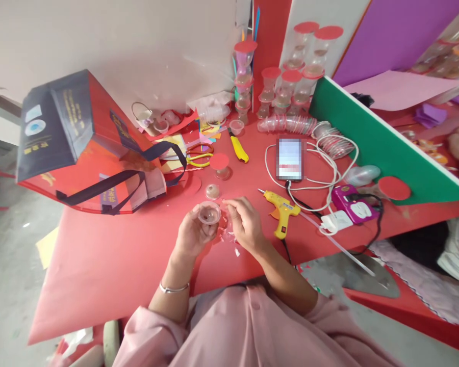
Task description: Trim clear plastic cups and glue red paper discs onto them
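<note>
My left hand [193, 232] is wrapped round a small clear plastic cup [209, 214], its open top facing up. A small dark spot shows at the bottom of the cup. Just to the right, my right hand [247, 224] is closed in a pinch beside the cup's rim; whatever its fingertips hold is too small to make out. Clear plastic scraps [228, 234] lie on the red table under the right hand. Beyond the cup stands another small clear cup [212, 191], upside down with sand-coloured contents. Behind it is a cup with a red disc [219, 163] on top.
A yellow glue gun [281, 210] lies right of my hands, near a phone [289, 159] with a coiled white cable and a purple power strip [355, 205]. Yellow-handled scissors [199, 160], a yellow utility knife [239, 148], stacked hourglasses [285, 86] and a large gift bag [76, 153] stand around.
</note>
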The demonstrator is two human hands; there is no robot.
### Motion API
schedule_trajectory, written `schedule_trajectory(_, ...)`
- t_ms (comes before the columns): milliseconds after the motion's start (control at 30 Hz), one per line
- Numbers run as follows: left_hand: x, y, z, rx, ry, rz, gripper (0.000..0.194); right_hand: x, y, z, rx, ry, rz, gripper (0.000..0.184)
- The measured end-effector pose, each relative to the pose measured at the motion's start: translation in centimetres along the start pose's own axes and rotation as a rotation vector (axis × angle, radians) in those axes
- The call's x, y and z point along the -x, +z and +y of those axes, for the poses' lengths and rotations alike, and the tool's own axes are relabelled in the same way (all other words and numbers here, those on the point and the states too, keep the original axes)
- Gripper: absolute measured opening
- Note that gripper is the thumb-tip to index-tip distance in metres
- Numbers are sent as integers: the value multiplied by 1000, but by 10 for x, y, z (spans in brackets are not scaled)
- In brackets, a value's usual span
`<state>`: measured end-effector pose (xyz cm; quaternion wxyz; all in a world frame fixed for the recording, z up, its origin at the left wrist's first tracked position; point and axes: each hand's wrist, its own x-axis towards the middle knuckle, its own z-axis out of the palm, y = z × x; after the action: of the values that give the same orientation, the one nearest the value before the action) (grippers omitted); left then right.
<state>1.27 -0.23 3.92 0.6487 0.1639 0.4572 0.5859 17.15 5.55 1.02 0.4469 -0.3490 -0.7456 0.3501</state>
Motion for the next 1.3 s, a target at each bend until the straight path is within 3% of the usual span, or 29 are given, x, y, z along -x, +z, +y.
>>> schedule_trajectory(167,1,-2,0,11,7,30,48,-1,0,-2,-72,-19,23,33)
schedule_trajectory(367,2,3,-3,-4,-8,89,52,-1,2,0,98,-135,35,38)
schedule_trajectory(500,2,7,-3,-54,36,67,51,-1,2,0,192,-160,38,40)
schedule_trajectory(1067,2,8,0,43,15,57,51,-1,1,-2,140,-92,83,37)
schedule_trajectory(1300,1,9,3,43,43,129,52,-1,-3,-5,51,-31,5,31)
